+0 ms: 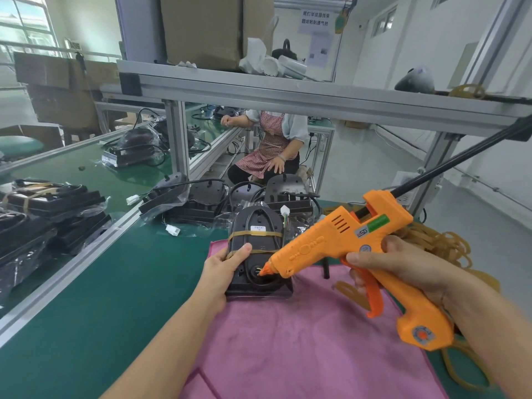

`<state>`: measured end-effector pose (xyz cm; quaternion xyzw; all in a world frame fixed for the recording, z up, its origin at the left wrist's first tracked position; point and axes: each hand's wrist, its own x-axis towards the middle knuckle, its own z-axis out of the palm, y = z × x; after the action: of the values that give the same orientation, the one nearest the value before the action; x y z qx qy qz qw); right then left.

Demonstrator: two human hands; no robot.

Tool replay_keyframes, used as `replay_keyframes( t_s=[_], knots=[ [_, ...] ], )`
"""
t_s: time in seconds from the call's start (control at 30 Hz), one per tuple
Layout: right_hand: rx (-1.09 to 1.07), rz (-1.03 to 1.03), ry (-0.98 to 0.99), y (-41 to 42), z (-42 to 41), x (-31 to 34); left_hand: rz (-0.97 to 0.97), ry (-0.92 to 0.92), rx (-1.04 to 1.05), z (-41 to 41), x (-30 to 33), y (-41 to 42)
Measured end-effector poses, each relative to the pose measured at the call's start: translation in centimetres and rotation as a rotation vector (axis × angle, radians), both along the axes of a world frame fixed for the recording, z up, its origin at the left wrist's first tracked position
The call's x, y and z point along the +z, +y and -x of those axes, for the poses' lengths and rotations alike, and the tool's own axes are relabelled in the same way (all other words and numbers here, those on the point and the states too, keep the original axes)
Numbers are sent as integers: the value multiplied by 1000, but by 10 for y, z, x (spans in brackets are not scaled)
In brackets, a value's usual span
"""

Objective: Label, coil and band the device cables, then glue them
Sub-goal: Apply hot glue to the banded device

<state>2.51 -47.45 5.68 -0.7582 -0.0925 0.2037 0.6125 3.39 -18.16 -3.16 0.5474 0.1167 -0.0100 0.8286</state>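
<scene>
A black device (254,249) lies on a pink cloth (302,341), its coiled cable held against it by a tan rubber band, with a small white label on top. My left hand (223,272) grips the device's left side, thumb on the band. My right hand (403,269) holds an orange glue gun (345,249) by its handle, fingers near the trigger. The gun's nozzle tip touches the round cable port at the device's near end.
More black devices with loose cables and white connectors (218,203) lie behind. Bagged, banded devices (51,214) are stacked at the left on the green conveyor. A heap of tan rubber bands (443,243) lies at the right. A person in a checked apron (270,145) sits beyond the aluminium frame.
</scene>
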Motion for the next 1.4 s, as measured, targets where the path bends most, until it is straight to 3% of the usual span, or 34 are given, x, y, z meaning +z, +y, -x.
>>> replay_keyframes(
  t_s=[0.97, 1.23, 1.4],
  knots=[
    [-87, 0, 43, -1, 6, 5, 16, -23, -16, 3, 1, -1],
    [36, -100, 34, 14, 8, 16, 1, -14, -10, 2, 1, 0],
    [13, -48, 38, 8, 5, 13, 6, -14, -13, 2, 1, 0]
  ],
)
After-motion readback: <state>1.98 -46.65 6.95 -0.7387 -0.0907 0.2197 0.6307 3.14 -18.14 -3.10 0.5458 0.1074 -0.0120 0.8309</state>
